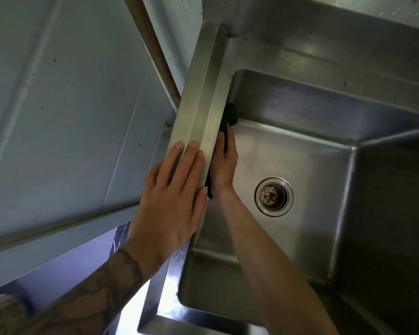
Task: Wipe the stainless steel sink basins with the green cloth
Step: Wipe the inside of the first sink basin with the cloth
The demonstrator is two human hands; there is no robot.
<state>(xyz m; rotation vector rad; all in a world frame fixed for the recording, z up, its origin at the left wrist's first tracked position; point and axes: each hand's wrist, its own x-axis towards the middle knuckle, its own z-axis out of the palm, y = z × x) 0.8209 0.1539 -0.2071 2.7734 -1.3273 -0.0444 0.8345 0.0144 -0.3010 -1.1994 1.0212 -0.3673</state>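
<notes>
Looking down through the head camera, I am seeing the left hand lying flat on the sink's raised rim, fingers straight and together, bracing there and holding nothing. The right hand is reaching down inside the sink basin and pressing the green cloth against the basin's left inner wall, just under that rim. The one finger I can make out is lying straight along the wall, so I am reading that hand as flat and pushing, not clenching (the other fingers are hiding behind the rim). The cloth is sandwiched between palm and steel, with a dark bunch poking out past the fingertip near the back corner and another edge showing below the wrist. The drain is sitting well apart from it on the basin floor.

I am judging the cloth to be soft, light and limp, likely to bunch or slide on the smooth steel unless it is being pressed broadly. Spreading the palm over its middle looks like the sound way to hold it, letting the loose edges trail. The wall and corner are the step in hand; the floor and remaining walls look yet to be done.
</notes>
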